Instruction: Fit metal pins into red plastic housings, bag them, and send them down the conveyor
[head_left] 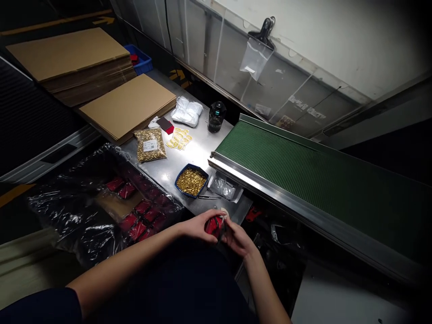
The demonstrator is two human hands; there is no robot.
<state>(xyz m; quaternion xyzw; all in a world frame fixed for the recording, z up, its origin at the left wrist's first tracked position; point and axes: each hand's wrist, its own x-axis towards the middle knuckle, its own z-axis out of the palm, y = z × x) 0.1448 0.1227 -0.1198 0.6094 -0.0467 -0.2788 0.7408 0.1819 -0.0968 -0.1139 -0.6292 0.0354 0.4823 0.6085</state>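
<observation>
Beside the table's [160, 172] left edge I see finished-looking red packets [137, 230] in loose plastic [91, 225]. A blue tray [203, 170] of gold bits [191, 181] sits toward the near end. There the left hand [199, 226] curls half closed around 1 red packet [212, 226] (a pale bit [224, 210] tops it); the right hand [238, 238], fingers bent, holds its right side. A green conveyor [283, 155] borders the table's right edge.

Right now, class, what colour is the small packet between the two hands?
The packet looks mainly red, seen best in the head view.

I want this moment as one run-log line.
left hand: holding red packet | right hand: at same packet | blue tray: gold pieces inside
</observation>
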